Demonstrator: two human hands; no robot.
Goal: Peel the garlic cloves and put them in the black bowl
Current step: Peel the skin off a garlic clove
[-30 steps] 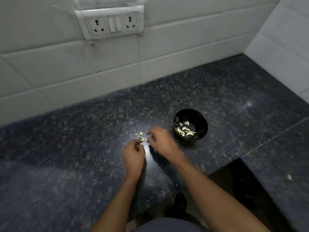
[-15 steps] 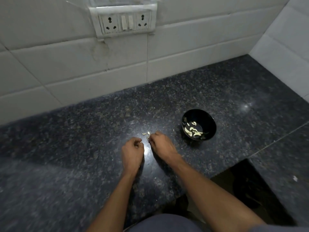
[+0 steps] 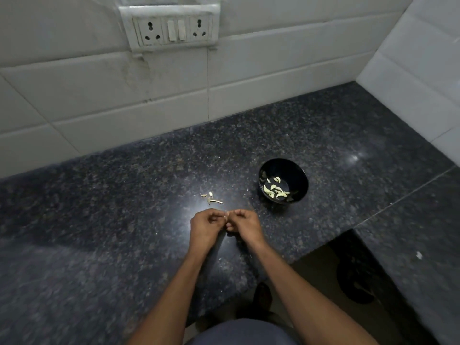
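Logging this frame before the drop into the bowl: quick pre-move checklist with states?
1. Garlic clove pinched between left hand and right hand: ok.
2. Clove fully peeled: cannot tell, it is tiny and mostly hidden by the fingertips.
3. Black bowl upright on the countertop, ahead and right of the hands: ok.
4. Bowl has room: ok, only a thin scatter of peeled cloves at the bottom.
5. Path from hands to bowl: ok; skin scraps lie ahead-left, off that line.

Hands (image 3: 225,224) meet at counter (image 3: 99,220) front; peel scraps (image 3: 211,197) just behind; bowl (image 3: 296,170) of cloves (image 3: 275,190) right; socket plate (image 3: 171,28) on wall behind.
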